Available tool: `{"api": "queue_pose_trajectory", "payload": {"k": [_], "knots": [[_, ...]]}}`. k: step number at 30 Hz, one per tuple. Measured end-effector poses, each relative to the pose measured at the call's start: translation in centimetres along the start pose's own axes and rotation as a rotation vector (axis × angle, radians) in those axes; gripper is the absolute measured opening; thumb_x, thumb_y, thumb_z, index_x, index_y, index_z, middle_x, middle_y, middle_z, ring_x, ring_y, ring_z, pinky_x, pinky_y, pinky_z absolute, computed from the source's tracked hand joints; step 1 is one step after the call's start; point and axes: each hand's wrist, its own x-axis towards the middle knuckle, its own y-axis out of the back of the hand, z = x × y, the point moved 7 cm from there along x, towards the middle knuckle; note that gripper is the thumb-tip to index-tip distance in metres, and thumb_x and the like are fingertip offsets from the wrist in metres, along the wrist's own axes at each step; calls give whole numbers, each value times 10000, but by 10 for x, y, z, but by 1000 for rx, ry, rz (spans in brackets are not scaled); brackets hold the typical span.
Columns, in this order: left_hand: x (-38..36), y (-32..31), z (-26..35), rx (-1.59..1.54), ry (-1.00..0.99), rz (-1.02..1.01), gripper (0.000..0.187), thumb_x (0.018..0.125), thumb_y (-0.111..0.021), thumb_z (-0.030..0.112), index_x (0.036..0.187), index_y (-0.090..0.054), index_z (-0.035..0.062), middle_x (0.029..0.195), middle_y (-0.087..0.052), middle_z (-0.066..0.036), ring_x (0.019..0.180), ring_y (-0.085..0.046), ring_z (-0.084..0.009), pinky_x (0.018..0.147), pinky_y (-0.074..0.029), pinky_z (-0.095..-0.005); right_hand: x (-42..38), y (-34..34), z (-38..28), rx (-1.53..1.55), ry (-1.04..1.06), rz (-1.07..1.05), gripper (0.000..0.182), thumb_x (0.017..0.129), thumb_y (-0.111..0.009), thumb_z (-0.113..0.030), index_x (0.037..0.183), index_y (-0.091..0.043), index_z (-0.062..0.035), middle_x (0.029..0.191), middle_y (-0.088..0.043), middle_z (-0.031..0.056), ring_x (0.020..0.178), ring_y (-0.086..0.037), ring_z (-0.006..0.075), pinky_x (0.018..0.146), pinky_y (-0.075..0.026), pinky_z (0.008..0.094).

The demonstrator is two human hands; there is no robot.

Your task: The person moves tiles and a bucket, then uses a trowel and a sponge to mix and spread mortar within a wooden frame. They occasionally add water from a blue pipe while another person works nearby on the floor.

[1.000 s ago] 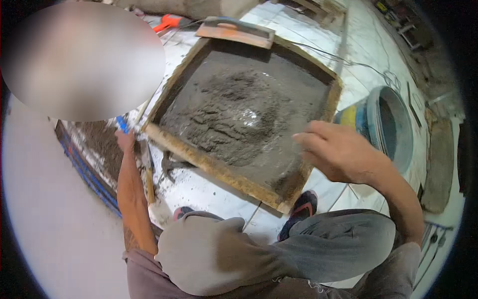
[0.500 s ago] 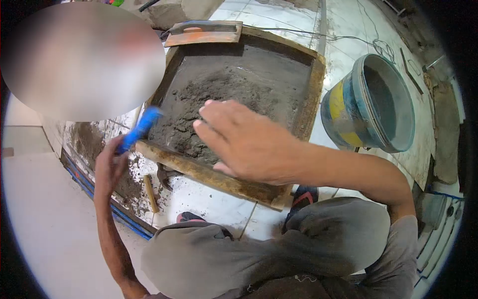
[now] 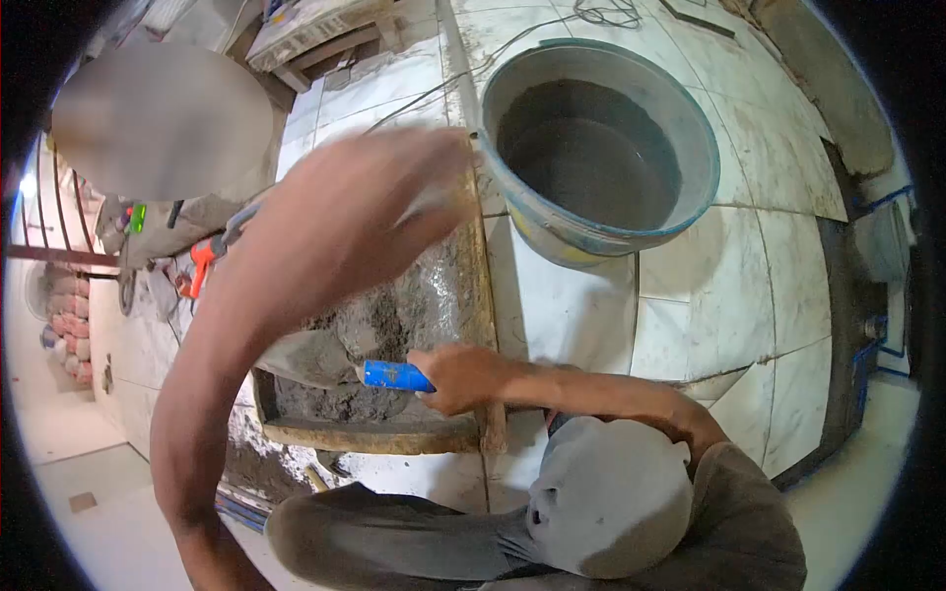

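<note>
My right hand (image 3: 458,379) is wrapped round the blue handle of a trowel (image 3: 394,375) over the near part of a wooden mixing tray (image 3: 360,436). The trowel's grey blade (image 3: 305,357) lies flat over wet grey mortar (image 3: 379,330), pointing left. My left hand (image 3: 419,187) stretches across the tray, smeared by motion, its fingertips close to the left rim of a large bucket (image 3: 591,231). The bucket stands upright at the tray's right side with grey, murky liquid inside. My left forearm hides much of the tray's far part.
White tiles (image 3: 719,305) with grey smears cover the floor around the bucket. A cable (image 3: 512,44) runs behind it. At the far left lies an orange power tool (image 3: 201,264), and a wooden bench (image 3: 320,34) stands at the back. A blurred patch covers the upper left.
The trowel has passed from my left hand to my right. My left hand has swung across toward the bucket. The view has turned right, so the bucket appears larger and nearer the middle.
</note>
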Motion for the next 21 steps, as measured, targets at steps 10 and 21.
{"api": "queue_pose_trajectory", "payload": {"k": [10, 21], "knots": [[239, -303, -88, 330, 106, -838, 442, 876, -685, 301, 1270, -630, 109, 1341, -588, -87, 1210, -575, -263, 963, -498, -422, -18, 6, 17, 33, 110, -92, 355, 743, -691, -181, 985, -540, 30, 774, -653, 230, 779, -676, 406, 694, -530, 499], [218, -415, -113, 432, 78, -1279, 689, 844, -723, 407, 1447, -456, 206, 1506, -412, -57, 1379, -400, -277, 1091, -380, -457, -12, 38, 51, 216, -42, -87, 215, 759, -631, -126, 921, -665, 10, 874, -670, 248, 861, -665, 427, 785, -515, 514]]}}
